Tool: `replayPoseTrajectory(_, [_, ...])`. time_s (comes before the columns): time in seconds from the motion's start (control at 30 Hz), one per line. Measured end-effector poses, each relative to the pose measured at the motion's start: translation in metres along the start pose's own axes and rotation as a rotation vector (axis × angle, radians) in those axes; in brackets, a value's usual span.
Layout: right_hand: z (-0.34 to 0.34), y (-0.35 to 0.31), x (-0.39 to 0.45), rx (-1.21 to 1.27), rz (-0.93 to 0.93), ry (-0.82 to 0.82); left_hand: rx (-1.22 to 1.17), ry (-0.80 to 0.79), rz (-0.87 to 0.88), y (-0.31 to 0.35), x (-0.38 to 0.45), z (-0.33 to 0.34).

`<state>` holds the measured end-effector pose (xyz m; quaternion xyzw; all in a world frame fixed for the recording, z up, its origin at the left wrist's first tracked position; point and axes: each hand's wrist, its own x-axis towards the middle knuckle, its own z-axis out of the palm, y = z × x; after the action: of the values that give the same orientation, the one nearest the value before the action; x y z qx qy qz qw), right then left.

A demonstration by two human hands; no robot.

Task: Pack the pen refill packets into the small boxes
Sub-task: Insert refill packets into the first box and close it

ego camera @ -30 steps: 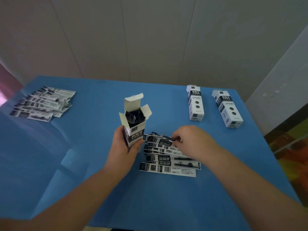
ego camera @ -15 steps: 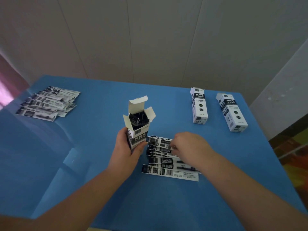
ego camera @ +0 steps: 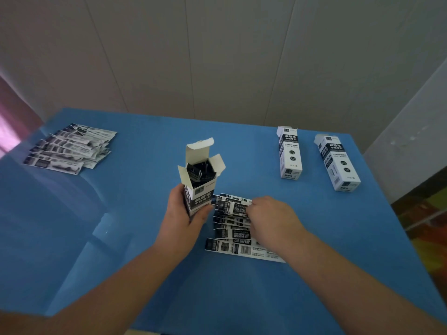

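My left hand [ego camera: 182,215] grips a small white and black box [ego camera: 200,180] upright at the table's middle. Its top flaps stand open and dark refill packets show inside. Just right of it lies a fanned pile of black and white refill packets [ego camera: 232,229]. My right hand [ego camera: 271,213] pinches the upper packet [ego camera: 231,206] of this pile, beside the box. A second pile of packets [ego camera: 70,148] lies at the far left of the table.
Two closed boxes lie flat at the back right, one [ego camera: 289,152] nearer the middle and one [ego camera: 337,163] near the right edge. The blue table [ego camera: 145,238] ends at a pale wall behind and drops off at the right.
My right hand has slid left over the pile and taken hold of the upper packet, lifting its end a little. My left hand keeps the box in place.
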<state>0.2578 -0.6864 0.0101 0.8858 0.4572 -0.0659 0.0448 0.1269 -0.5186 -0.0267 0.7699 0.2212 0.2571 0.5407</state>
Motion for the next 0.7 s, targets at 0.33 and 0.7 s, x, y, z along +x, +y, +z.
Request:
replayPoseTrajectory(0.33, [-0.003, 0.009, -0.003, 0.021, 0.034, 0.129, 0.022, 0.006, 0.018, 0.001, 0.000, 0.000])
replayPoseTrajectory(0.7, [-0.099, 0.020, -0.030, 1.036, 0.138, 0.314, 0.021, 0.004, 0.023, -0.003, 0.001, 0.002])
